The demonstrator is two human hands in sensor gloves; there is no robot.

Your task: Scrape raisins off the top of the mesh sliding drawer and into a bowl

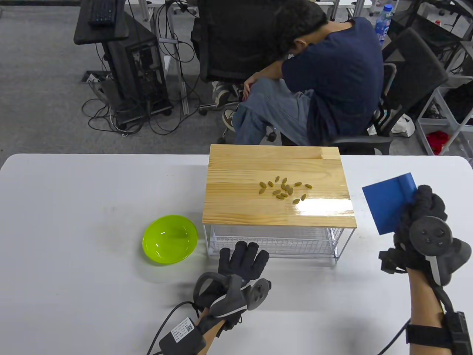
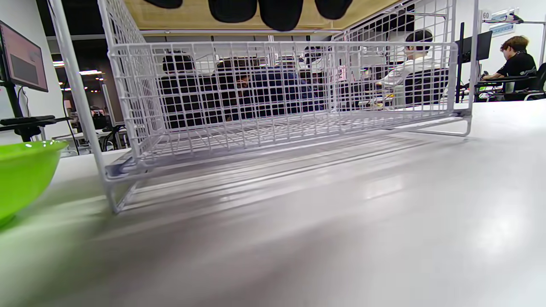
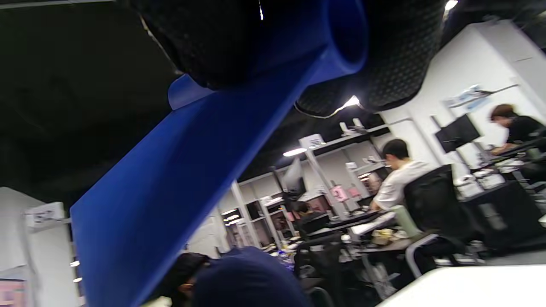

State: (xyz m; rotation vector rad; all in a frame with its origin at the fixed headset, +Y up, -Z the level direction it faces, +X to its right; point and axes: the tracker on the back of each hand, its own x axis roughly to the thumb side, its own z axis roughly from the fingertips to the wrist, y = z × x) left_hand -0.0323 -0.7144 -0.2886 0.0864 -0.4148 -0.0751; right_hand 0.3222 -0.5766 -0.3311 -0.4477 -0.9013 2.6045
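Observation:
Several greenish raisins (image 1: pixel 283 189) lie in a loose cluster on the wooden top (image 1: pixel 240 185) of the white mesh sliding drawer (image 1: pixel 277 242) (image 2: pixel 273 89). A lime green bowl (image 1: pixel 170 239) (image 2: pixel 23 172) sits on the table left of the drawer. My right hand (image 1: pixel 417 214) is raised to the right of the drawer and grips a blue scraper (image 1: pixel 388 201) (image 3: pixel 192 170) by its handle edge. My left hand (image 1: pixel 242 259) rests flat on the table, fingers straight, its fingertips (image 2: pixel 279 13) at the drawer's front, holding nothing.
The white table (image 1: pixel 74 222) ends just behind the drawer. A person in a dark blue shirt (image 1: pixel 332 74) sits bent over on a chair right behind the table. Computer gear and cables stand at the back left.

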